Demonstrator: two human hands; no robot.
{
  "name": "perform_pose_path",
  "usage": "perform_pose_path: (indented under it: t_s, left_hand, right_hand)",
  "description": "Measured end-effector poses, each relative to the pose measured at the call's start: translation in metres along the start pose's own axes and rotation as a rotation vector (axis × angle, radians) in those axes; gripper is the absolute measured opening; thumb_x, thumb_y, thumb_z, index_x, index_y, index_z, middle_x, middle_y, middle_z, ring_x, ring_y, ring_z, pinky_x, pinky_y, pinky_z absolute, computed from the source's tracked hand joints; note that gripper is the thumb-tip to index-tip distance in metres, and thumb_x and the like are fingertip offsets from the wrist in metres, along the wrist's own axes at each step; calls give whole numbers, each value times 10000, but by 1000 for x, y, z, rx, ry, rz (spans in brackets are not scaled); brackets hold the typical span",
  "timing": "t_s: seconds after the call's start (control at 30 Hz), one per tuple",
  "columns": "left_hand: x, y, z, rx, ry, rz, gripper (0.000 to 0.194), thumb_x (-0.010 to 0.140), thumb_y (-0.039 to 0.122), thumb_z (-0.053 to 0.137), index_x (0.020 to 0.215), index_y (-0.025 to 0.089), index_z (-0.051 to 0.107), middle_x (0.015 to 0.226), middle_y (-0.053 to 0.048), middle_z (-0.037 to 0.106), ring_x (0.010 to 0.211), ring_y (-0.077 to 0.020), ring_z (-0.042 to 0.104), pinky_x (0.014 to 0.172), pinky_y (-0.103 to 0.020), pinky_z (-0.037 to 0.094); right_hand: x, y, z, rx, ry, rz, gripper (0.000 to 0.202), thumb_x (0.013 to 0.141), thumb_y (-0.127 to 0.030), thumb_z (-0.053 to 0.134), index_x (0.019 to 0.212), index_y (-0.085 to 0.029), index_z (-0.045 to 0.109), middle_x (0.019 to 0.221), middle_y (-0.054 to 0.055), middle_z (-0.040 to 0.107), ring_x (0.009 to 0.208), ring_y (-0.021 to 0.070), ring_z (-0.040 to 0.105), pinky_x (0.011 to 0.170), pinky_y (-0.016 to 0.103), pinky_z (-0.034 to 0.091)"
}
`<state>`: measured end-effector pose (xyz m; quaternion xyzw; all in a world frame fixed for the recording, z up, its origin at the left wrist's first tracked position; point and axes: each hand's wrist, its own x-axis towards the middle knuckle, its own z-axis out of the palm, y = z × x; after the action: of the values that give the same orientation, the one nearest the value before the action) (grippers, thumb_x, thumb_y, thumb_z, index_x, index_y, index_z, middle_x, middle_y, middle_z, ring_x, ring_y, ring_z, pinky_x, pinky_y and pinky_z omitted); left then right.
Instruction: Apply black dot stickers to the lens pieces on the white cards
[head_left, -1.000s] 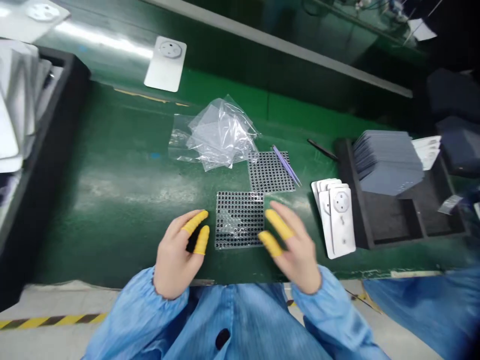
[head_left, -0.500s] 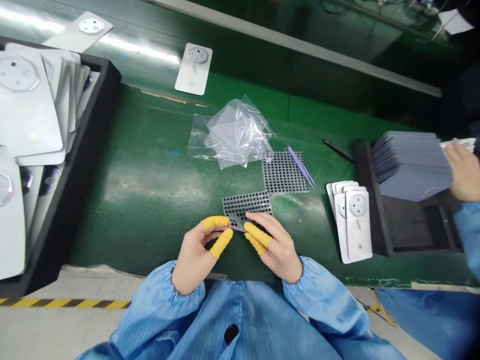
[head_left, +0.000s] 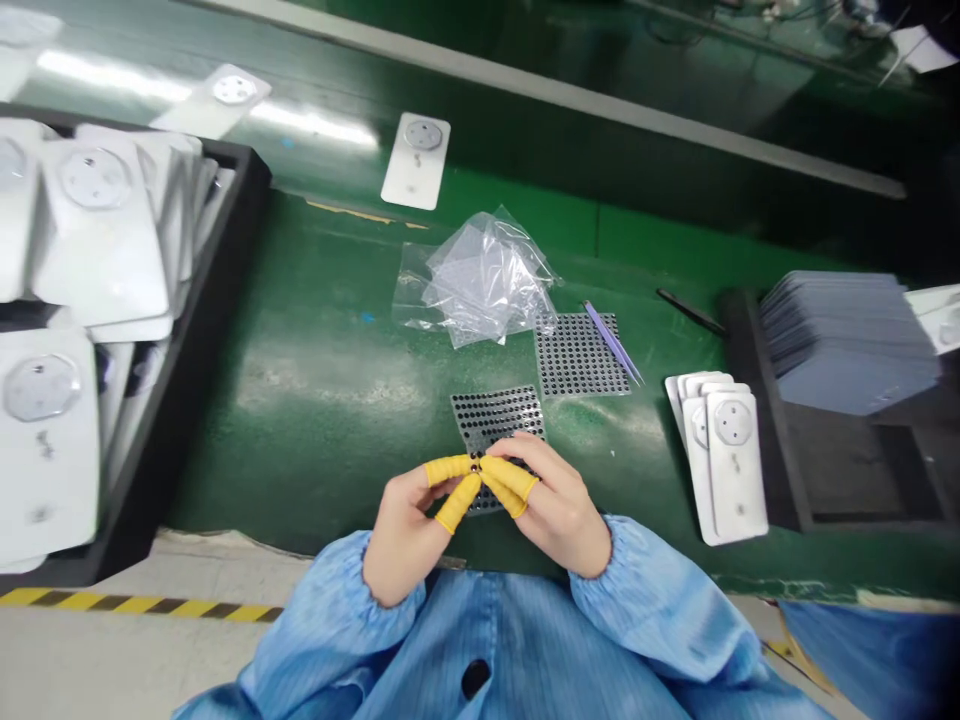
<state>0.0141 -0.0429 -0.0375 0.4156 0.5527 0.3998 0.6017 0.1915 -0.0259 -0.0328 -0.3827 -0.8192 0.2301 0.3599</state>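
My left hand (head_left: 411, 530), with yellow finger cots on thumb and index finger, is closed in a pinch. My right hand (head_left: 559, 500), also in yellow cots, meets it fingertip to fingertip. Between the fingertips are a couple of small black dots (head_left: 475, 468); whether they are fully off the sheet I cannot tell. Under both hands lies a clear sheet of black adhesive dots (head_left: 499, 408), its lower part partly hidden by my fingers. Beyond it, a second dot sheet (head_left: 574, 355) has purple tweezers (head_left: 613, 342) resting on it.
Crumpled clear plastic bags (head_left: 487, 280) lie behind the sheets. White socket-faced panels (head_left: 735, 460) are stacked at right, beside a black tray (head_left: 806, 475) of grey plates (head_left: 847, 340). Black tweezers (head_left: 691, 312) lie nearby. A black bin (head_left: 199, 350) of white panels stands left.
My fingertips have come together, pinching small black dots above the sheet. The sheet's lower part now shows below my fingers. A co-worker's hand at right has left view; the camera has shifted slightly.
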Motion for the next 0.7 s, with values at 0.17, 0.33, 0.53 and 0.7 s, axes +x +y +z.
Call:
perform_pose_path:
  t_s: [0.17,0.33,0.53,0.7]
  left_hand:
    - [-5,-5,6,146,-19,62,238,833,268,631,987,130,748,945,-120,751,829,-217,709,760,-311,587]
    - [3,-8,7,392,53,187,201,838,284,612,862,155,764,720,-74,717,649,-169,657,636,-254,548]
    - [1,-7,-2,522,-31,212,199,829,238,576,845,150,755,744,-82,734,653,-157,673,621,-219,531]
    - [15,34,-50,735,-200,37,228,736,353,689,799,137,730,659,-33,733,522,-142,654,469,-192,488]
  right_hand:
    - [-21,10,3,-227,-12,-89,351,915,-85,387,1215,-104,568,1069,126,694,1085,218,640,888,330,588]
    - [-33,45,11,-260,-83,-289,369,854,-80,477,1211,-80,570,1149,165,669,1065,251,660,868,299,582]
    - [-11,37,29,67,82,8,214,874,-113,472,1032,-147,613,962,116,699,846,172,716,726,208,596]
    - [-5,31,31,188,194,178,107,827,-163,640,930,-186,652,932,76,695,805,165,707,702,207,590]
